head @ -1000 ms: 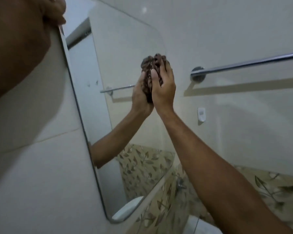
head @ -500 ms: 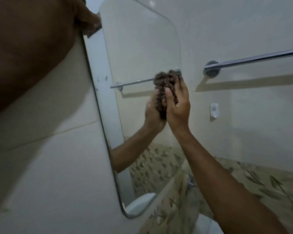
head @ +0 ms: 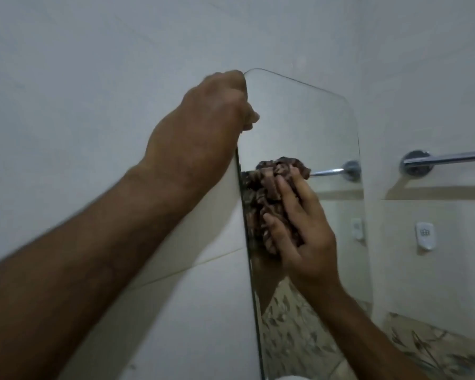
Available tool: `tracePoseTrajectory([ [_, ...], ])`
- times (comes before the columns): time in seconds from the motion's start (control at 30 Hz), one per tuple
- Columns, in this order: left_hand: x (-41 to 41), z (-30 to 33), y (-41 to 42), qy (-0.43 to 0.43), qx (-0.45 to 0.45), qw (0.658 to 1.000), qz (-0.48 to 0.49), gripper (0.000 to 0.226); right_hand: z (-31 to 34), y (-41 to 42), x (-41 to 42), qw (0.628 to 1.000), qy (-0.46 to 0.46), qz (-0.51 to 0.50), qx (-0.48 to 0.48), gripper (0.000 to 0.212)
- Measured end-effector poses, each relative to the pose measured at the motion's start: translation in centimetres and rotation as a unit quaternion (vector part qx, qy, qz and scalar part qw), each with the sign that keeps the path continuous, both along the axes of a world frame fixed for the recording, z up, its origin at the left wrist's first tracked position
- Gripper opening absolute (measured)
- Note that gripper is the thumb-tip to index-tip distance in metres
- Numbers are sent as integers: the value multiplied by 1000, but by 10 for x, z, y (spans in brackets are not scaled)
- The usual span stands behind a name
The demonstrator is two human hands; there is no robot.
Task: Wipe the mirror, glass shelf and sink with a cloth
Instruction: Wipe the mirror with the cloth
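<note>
A frameless mirror (head: 307, 119) with rounded corners hangs on the white tiled wall, seen at a sharp angle. My left hand (head: 211, 124) grips its upper left edge, fingers curled round the glass. My right hand (head: 302, 229) presses a crumpled brown patterned cloth (head: 272, 185) against the mirror near its left edge, fingers curled over the cloth. The cloth and my right forearm are reflected in the glass. The glass shelf and the sink are out of view.
A chrome towel rail (head: 447, 159) is fixed to the wall right of the mirror. Below it sits a small white wall fitting (head: 425, 235). A leaf-patterned tile band (head: 422, 344) runs along the lower right wall.
My right hand has slid the cloth down and leftward across the mirror to its left edge. The view has swung left, bringing my left hand on the mirror's top corner into full sight.
</note>
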State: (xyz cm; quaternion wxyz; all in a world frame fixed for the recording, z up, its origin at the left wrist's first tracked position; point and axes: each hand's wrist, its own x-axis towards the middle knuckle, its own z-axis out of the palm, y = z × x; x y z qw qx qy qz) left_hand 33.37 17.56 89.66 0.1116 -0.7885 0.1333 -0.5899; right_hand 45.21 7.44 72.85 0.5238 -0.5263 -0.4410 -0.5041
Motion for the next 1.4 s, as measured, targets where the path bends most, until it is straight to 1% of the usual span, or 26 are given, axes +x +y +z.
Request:
tracePoseTrajectory([
  [0.03, 1, -1, 0, -9, 13, 1000, -8, 10, 9, -3, 9, 999, 49, 6, 23, 55],
  [0.1, 3, -1, -1, -27, 26, 999, -7, 9, 28, -8, 18, 991, 113, 1, 64, 54],
  [0.17, 6, 1, 3, -24, 36, 999, -6, 9, 32, -4, 12, 990, 122, -3, 69, 54],
  [0.23, 7, 0, 4, -21, 30, 999, -5, 8, 27, 4, -9, 998, 61, -8, 30, 54],
  [0.3, 6, 0, 4, -25, 43, 999, 12, 6, 15, 13, -27, 999, -34, -25, -19, 54],
  [0.33, 5, -1, 3, -28, 43, 999, 15, 6, 9, 14, -29, 997, -65, -31, -32, 54],
  [0.37, 4, -2, 2, -32, 36, 999, 10, 8, 7, 13, -26, 997, -70, -31, -32, 54],
  [0.4, 2, -3, 1, -34, 29, 999, 10, 10, 7, 11, -19, 998, -50, -24, -23, 55],
  [0.5, -3, -8, 0, -39, 47, 998, 22, 5, 2, 1, 3, 995, 87, 7, 45, 53],
  [0.57, -6, -15, 0, -37, 54, 998, 16, 9, -4, -4, 10, 989, 134, 2, 68, 52],
  [0.63, -8, -26, -4, -19, 48, 999, 13, 18, -9, -7, 7, 987, 149, -11, 52, 52],
  [0.7, -11, -44, -7, 12, 58, 998, 26, 22, -18, -7, -4, 986, 160, -20, 32, 53],
  [0.8, -17, -71, -7, 44, 87, 994, 47, 15, -34, -2, -20, 991, 133, -20, -6, 54],
  [0.9, -21, -103, -8, 86, 89, 991, 52, 23, -54, -1, -27, 993, 110, -1, -31, 54],
  [0.97, -23, -124, -7, 109, 91, 989, 50, 28, -65, -2, -25, 991, 136, 2, -19, 54],
  [1.07, -25, -146, -2, 127, 83, 987, 55, 17, -77, -5, -22, 976, 217, 11, 15, 55],
  [1.13, -25, -151, -1, 135, 73, 987, 54, 16, -85, -2, -27, 968, 247, 13, 29, 55],
  [1.2, -26, -151, -2, 133, 75, 987, 43, 15, -92, 3, -37, 977, 212, 1, 21, 55],
  [1.3, -27, -150, -3, 133, 85, 986, 43, 16, -105, 5, -39, 994, 105, -9, -35, 53],
  [1.33, -27, -150, -3, 134, 86, 986, 44, 16, -104, 2, -34, 995, 94, -11, -44, 53],
  [1.37, -27, -150, -2, 135, 86, 986, 45, 16, -102, -2, -27, 993, 109, -12, -37, 52],
  [1.4, -26, -151, -2, 136, 88, 986, 46, 16, -98, -5, -17, 989, 148, -11, -16, 52],
])
